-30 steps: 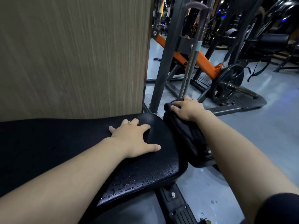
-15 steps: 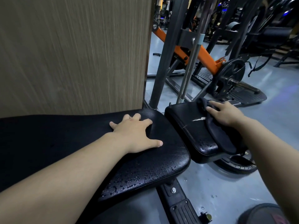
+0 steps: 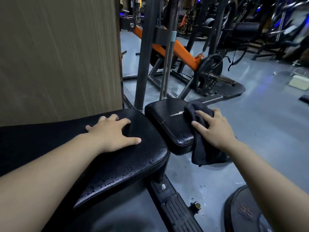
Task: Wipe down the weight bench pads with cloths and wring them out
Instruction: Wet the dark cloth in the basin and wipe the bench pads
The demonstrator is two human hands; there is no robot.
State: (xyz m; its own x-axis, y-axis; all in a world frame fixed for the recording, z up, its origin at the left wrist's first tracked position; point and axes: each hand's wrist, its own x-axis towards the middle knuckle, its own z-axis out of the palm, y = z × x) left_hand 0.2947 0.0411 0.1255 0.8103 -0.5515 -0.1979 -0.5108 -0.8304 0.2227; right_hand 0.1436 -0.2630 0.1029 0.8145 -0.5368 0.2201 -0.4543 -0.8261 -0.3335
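Note:
The long black bench pad point(image 3: 127, 166) runs from the left edge to the middle, wet with droplets near its end. My left hand point(image 3: 113, 133) rests flat on it, fingers spread, holding nothing. Just beyond sits the smaller black seat pad point(image 3: 167, 119), with a white tear on its top. My right hand point(image 3: 212, 129) presses a dark cloth point(image 3: 202, 148) onto the seat pad's right side. The cloth hangs over that pad's right edge toward the floor.
A wood-grain panel point(image 3: 58, 56) stands close on the left. Behind the pads rise grey steel uprights point(image 3: 143, 64), an orange lever arm point(image 3: 180, 51) and a weight plate point(image 3: 209, 74). Another plate point(image 3: 242, 213) lies on the floor bottom right. The bench's base rail point(image 3: 175, 203) runs below.
My right hand has swept the cloth from the seat pad's far left corner across to its right side, then drawn it nearer. My left hand has stayed in place.

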